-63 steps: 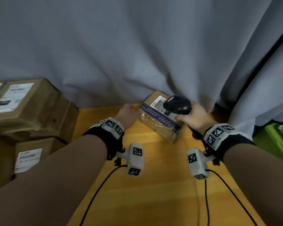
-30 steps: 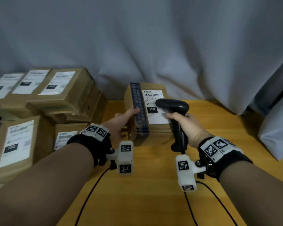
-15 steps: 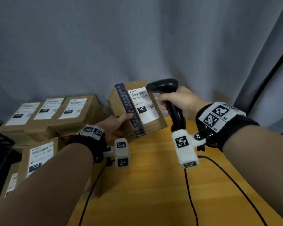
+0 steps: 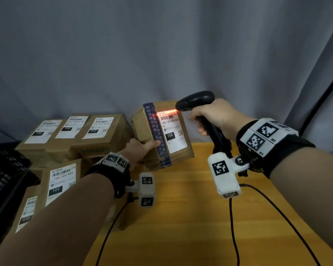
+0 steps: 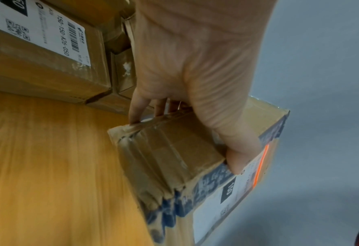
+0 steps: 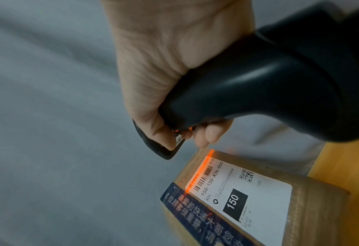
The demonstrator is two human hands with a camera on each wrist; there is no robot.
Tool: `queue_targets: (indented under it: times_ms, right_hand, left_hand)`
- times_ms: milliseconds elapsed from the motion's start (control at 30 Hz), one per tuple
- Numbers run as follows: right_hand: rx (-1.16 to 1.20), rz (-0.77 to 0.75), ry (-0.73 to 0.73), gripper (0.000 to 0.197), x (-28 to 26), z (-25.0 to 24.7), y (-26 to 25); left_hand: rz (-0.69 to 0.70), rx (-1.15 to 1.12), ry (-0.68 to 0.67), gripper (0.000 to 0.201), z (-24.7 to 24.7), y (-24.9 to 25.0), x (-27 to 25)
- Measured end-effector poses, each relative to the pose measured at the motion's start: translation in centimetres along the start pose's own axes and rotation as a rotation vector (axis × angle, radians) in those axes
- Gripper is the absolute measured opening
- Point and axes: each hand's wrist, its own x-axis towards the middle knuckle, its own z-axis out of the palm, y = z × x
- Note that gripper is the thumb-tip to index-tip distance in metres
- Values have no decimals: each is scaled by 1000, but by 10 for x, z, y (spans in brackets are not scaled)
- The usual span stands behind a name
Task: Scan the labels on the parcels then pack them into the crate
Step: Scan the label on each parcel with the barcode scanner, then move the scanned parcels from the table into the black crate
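The parcel (image 4: 162,135) is brown cardboard with a dark blue tape band (image 4: 156,131) printed in pale characters. Its white label (image 4: 171,133) bears a black barcode, a black "150" block and an orange-red glowing line (image 4: 166,112). The scanner (image 4: 195,101) is black, the table (image 4: 190,217) yellow-orange woodgrain, the curtain (image 4: 161,54) seemingly grey-blue.

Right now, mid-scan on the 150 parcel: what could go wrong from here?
1. The scanner's red line sits at the label's top edge, above the barcode, so the read may fail.
2. The left hand holds the parcel tilted, gripping only one end; it could slip onto the table.
3. The right wrist cable trails across the table and could snag.
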Motion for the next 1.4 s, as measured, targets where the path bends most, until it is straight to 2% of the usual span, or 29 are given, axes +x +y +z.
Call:
queue_targets:
  times_ms: [200, 400, 500, 633, 733, 833, 900, 967, 1033, 1100, 1233, 1400]
  right_hand:
    - [-43, 33, -61, 11, -6, 1, -5]
    - [-50, 26, -61, 12, -10, -1, -7]
    - [-31, 11, -63, 11, -10, -2, -6]
    - [140, -64, 9, 11, -5, -5, 4]
    - [193, -49, 31, 11, 2, -5, 21]
    - [193, 15, 76, 11, 10, -3, 53]
    - [196, 86, 114, 20, 17, 0, 82]
    - [205, 159, 158, 15, 23, 9, 114]
    - [133, 213, 213, 14, 30, 21, 148]
    - [27, 275, 251, 28, 33, 32, 184]
    - [-62, 369, 238, 35, 31, 48, 249]
    - [-47, 466, 255, 40, 43, 59, 304]
  left_hand:
    - [18, 16, 42, 151, 0, 2, -5]
    - [2, 42, 70, 162, 1, 14, -18]
    - [-1, 51, 78, 160, 3, 17, -23]
    - [2, 47, 95, 148, 6, 18, -33]
    - [9, 11, 130, 144, 8, 6, -35]
    - [-7, -99, 168, 141, 10, -10, -43]
    - [-23, -136, 167, 124, 11, -20, -52]
    - [-33, -153, 139, 104, 11, -36, -54]
    - [-41, -154, 104, 97, 12, -53, -53]
    - [-51, -137, 71, 92, 15, -69, -52]
    - [-112, -103, -2, 90, 27, -95, -54]
    - [-178, -85, -49, 107, 41, -116, -60]
